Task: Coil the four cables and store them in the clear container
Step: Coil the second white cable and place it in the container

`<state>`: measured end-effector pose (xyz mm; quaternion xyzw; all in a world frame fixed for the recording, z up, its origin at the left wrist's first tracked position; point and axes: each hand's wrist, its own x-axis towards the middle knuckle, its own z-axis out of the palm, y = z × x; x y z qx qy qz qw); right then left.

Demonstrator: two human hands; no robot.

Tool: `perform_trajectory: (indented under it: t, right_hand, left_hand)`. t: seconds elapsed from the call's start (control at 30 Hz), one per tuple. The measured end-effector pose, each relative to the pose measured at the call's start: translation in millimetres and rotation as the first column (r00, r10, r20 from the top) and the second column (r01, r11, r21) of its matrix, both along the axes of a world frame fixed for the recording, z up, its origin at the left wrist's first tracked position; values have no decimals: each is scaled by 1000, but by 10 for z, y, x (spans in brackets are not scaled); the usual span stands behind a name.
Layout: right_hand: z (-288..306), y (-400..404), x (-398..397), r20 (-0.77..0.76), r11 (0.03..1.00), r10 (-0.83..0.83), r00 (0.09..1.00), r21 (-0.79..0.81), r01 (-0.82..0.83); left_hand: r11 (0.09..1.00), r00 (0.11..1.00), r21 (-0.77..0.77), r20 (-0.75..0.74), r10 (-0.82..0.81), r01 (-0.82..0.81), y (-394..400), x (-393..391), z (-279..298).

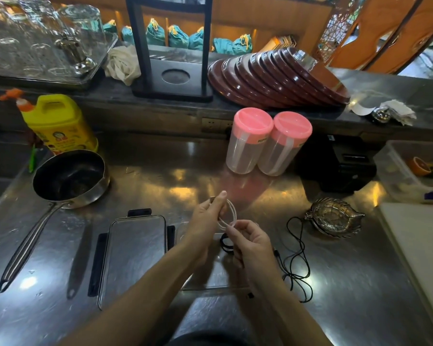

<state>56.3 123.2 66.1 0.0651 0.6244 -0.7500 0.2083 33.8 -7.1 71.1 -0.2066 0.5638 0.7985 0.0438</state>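
A thin white cable (229,213), wound into a small coil, is gripped by the left hand (208,221) and pinched at its lower edge by the right hand (250,243), above the clear rectangular container (185,227), where a coiled black cable (226,243) is already seen. Coiling seems nearly done; next, the coil would need lowering into the container without springing open, while a loose thin black cable (298,258) is left uncoiled. The work is done on a reflective steel counter (348,283), with the container's clear lid (133,253) alongside and two pink-lidded plastic jars (268,143) behind.
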Motion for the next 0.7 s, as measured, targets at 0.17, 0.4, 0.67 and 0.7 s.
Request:
perform_trajectory:
  t: [0.17,0.4,0.67,0.7]
  right_hand:
    - [-37,43,-55,57,995,103,993,-12,-103]
    - [57,-23,-33,195,983,135,971,-148,-107]
    - [74,-205,186,-85,967,139,987,229,-116]
    - [93,-194,197,-105,972,132,986,209,-108]
  left_hand:
    - [990,993,132,112,41,-56,-58,-10,-46]
    - [958,983,240,130,129,-157,32,-46,-55]
    - [867,960,415,95,262,-277,48,-163,-18]
    - [873,963,408,86,255,-268,34,-164,-19]
